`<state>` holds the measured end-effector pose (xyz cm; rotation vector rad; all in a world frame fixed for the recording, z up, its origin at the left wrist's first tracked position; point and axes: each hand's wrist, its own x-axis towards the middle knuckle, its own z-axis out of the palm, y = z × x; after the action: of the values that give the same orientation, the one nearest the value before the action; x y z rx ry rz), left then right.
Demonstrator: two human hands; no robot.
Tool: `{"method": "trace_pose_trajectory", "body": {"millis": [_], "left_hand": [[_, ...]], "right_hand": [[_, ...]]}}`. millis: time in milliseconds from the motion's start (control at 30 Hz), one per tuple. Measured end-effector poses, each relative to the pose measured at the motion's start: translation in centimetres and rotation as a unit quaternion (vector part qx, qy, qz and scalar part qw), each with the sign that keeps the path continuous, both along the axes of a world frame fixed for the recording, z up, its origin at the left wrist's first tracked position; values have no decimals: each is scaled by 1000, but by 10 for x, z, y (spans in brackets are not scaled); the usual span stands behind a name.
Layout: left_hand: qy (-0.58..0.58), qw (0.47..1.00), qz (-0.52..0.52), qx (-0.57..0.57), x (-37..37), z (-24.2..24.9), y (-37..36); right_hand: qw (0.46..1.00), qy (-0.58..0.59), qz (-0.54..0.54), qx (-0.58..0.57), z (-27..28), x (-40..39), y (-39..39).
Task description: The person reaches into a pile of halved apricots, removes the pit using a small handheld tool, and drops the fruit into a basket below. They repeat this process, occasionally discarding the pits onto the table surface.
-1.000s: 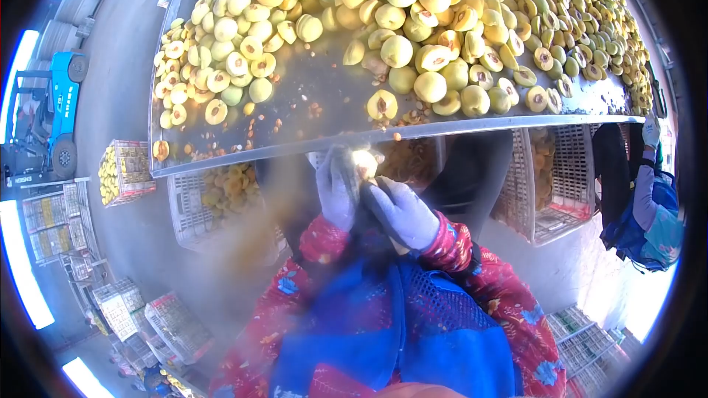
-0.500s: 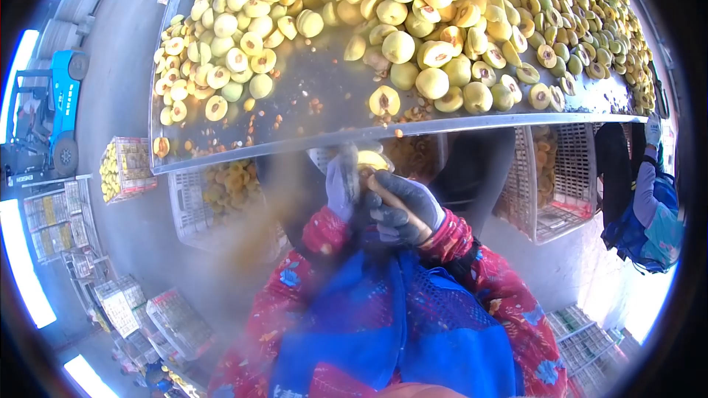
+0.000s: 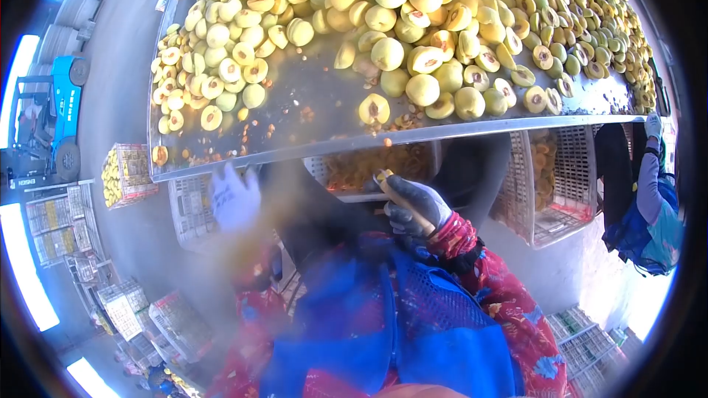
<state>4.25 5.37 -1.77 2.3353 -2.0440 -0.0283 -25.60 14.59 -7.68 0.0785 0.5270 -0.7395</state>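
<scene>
My left hand (image 3: 234, 197), in a pale glove and blurred, is at the table's front edge above a crate (image 3: 190, 210). Its fingers are apart and no fruit shows in it. My right hand (image 3: 419, 206), in a grey and white glove, is closed around a wooden-handled tool (image 3: 408, 203). The tool's tip, up by the fingers, is too small to make out. Yellow peach halves (image 3: 375, 109), some with the stone showing, lie on the metal table (image 3: 302, 88) beyond my hands. Below the edge sits a crate (image 3: 346, 195) with orange-brown bits inside.
Another crate (image 3: 564, 184) holding fruit stands to the right. A co-worker (image 3: 649, 214) is at the table's far right. Stacked crates (image 3: 122, 309) and a blue forklift (image 3: 65, 114) stand at left. Pit fragments are scattered along the table's metal rim (image 3: 413, 135).
My left hand has moved left from beside my right hand, and the peach piece held there is gone from view. My right hand stays closed on the tool, slightly shifted.
</scene>
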Motion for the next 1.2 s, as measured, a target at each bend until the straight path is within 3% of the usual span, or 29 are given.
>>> {"method": "trace_pose_trajectory", "body": {"millis": [33,67,100,133,233,333,433,467,533,567,600,667,733,767,867,933,967,1067,1167,1200], "left_hand": [[34,998,-20,42,-15,8,-16],[51,997,-65,-6,-42,3,-25],[19,983,-180,-21,-58,-17,-44],[62,979,-194,-27,-96,-13,-54],[84,958,-243,130,-162,-28,-87],[229,899,-301,221,-169,-56,-99],[258,904,-217,264,-163,-48,-89],[359,884,-208,216,-156,-57,-87],[547,810,-181,112,-140,-81,-81],[649,735,-101,167,-143,-59,-76],[676,699,-79,221,-139,-41,-70],[718,613,-36,327,-127,-19,-58],[697,651,-171,247,-123,-28,-38],[688,657,-159,266,-122,-29,-34],[765,540,-21,350,-117,-19,-15],[693,665,-53,275,-126,-11,-2],[704,662,-48,252,-130,-12,1],[727,661,-72,171,-137,-22,8],[696,709,-34,105,-136,-44,18],[679,728,-24,91,-136,-46,19]], "right_hand": [[999,37,-14,-5,8,5,-2],[999,51,-16,-10,10,8,-2],[997,66,-19,-16,12,8,-2],[996,82,-21,-23,14,8,-2],[949,273,34,-154,16,-3,3],[906,360,-14,-223,18,-9,11],[898,396,-77,-176,32,-6,6],[892,407,-81,-179,39,-4,2],[880,429,-86,-184,51,-2,-4],[824,489,-81,-275,44,-2,-6],[756,541,-75,-361,30,-1,-7],[676,594,-69,-429,32,2,-12],[678,612,-67,-402,47,10,-15],[669,624,-67,-399,46,13,-15],[628,664,-33,-404,43,19,-11],[640,662,-21,-390,47,22,-7],[646,661,-15,-383,51,23,-6],[578,684,-37,-445,59,27,-4],[606,627,-43,-488,44,28,-5],[657,597,-45,-459,42,29,-6]]}}
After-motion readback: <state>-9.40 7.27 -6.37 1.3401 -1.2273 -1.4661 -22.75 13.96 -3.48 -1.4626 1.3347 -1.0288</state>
